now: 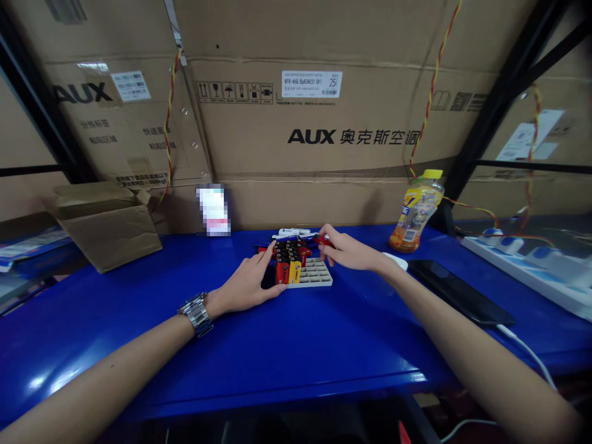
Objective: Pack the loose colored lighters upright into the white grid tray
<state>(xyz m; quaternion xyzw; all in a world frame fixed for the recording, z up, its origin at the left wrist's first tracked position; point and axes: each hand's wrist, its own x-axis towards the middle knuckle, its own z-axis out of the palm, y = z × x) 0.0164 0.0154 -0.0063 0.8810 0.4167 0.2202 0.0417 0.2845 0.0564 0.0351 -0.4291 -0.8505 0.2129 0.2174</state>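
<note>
Your left hand (245, 280), a watch (197, 313) on its wrist, is spread rather than closed, thumb at the near left corner of the pale gridded tray (319, 283), index finger beside the far pieces. How hard it presses, I cannot tell. The tray sits between your hands, the red pieces (282, 272) and the yellow piece (295, 272) crowded upright on its left side — an inward shove there could tilt them against each other. Your right hand (346, 248) pinches a small red item (324, 240) by the tray's far right; a loose or off-centre pinch could drop it among the pens (293, 233) just behind. Your right forearm runs near the black phone (456, 290), so a low elbow could snag its white cable (527, 348).

For room, the cardboard box (124, 237) stands well apart at far left. The blue tabletop (259, 364) stretches from the tray to its near edge, giving your hands space to draw back. Beyond the pens, the carton wall (300, 206) limits reach. To the right — past the bottle (419, 209) — the power strip (531, 271) narrows any sideways sweep.
</note>
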